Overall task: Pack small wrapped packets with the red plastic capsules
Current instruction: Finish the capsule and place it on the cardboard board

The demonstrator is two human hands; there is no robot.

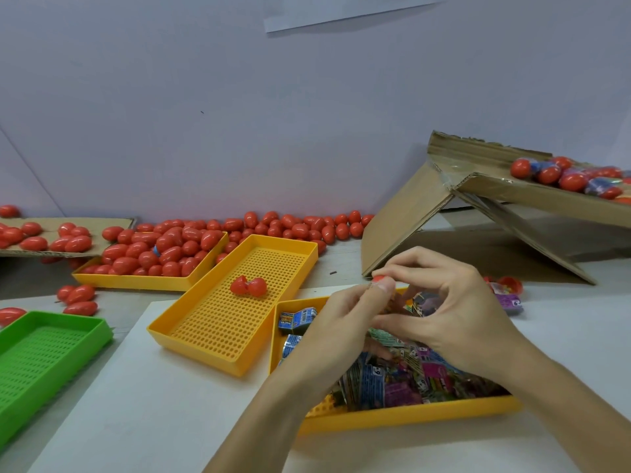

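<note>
Both forearms [259, 421] are bare, no sleeves or jewellery visible.

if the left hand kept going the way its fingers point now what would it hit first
Most likely the right hand: the left hand points up and right into it, both holding a red capsule. Depth beyond is unclear.

Green tray [51, 349], tilted cardboard box [409, 216]

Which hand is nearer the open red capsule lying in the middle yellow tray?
Left. The left hand is just right of the open red capsule; the right hand is farther right, beyond the left.
</note>
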